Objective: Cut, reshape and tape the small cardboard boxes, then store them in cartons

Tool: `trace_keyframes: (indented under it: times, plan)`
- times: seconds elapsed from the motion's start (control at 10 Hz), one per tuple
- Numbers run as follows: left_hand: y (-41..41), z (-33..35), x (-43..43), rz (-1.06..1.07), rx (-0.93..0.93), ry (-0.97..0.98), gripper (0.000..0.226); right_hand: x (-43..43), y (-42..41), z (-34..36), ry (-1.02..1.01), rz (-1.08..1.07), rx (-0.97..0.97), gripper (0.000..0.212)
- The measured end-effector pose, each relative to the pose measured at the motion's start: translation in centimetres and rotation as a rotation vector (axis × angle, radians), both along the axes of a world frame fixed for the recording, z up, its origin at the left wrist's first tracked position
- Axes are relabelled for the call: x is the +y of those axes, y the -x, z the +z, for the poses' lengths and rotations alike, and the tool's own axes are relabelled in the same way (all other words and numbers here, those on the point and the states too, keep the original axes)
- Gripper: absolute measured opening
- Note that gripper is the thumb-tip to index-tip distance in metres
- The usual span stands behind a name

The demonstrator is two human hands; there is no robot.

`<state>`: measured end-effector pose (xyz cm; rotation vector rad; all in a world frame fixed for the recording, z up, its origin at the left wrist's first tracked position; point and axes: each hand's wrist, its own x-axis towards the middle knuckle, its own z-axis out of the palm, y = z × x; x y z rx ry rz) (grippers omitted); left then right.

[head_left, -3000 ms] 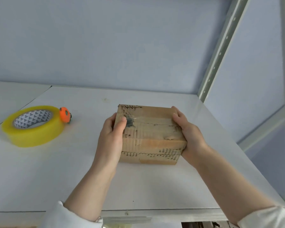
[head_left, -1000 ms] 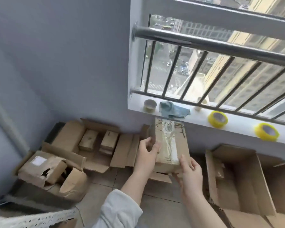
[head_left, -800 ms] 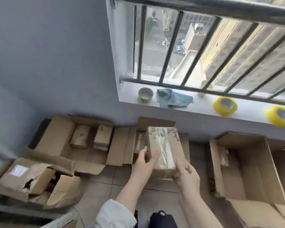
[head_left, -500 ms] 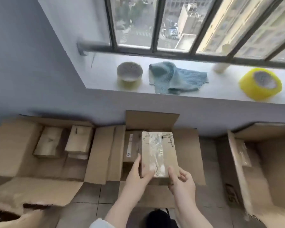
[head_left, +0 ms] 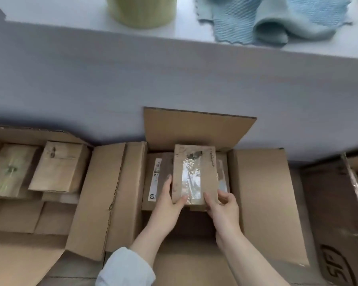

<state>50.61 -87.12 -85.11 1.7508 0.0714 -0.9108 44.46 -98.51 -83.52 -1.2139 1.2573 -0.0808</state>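
Observation:
A small taped cardboard box (head_left: 194,172) with a clear tape strip along its top is held low inside an open carton (head_left: 260,193) on the floor below the window sill. My left hand (head_left: 168,200) grips its near left edge, thumb on top. My right hand (head_left: 223,203) grips its near right corner. Another small box with a white label (head_left: 153,182) lies in the same carton, to the left of and partly under the held box.
A second open carton (head_left: 103,193) on the left holds two small boxes (head_left: 58,166). A third carton (head_left: 335,213) stands at the right. On the sill above lie a yellow-green tape roll (head_left: 141,11) and a blue cloth (head_left: 277,19).
I carried the small box from the white shelf to the floor cartons. Over the last second my head and both hands dropped, lowering the box into the middle carton.

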Motion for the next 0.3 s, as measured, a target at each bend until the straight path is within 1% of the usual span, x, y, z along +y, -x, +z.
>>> trace_keyframes:
  times: [0.2,0.3]
  plan:
    - [-1.4,-1.2,-0.6,-0.022,-0.024,-0.019,0.072,-0.3,-1.5,-0.8,0.111,0.089,-0.013,0.024]
    - [-1.9,-0.3,-0.8,0.001,-0.062,-0.058,0.077,-0.4,-1.8,-0.6,0.125,0.102,0.025,0.034]
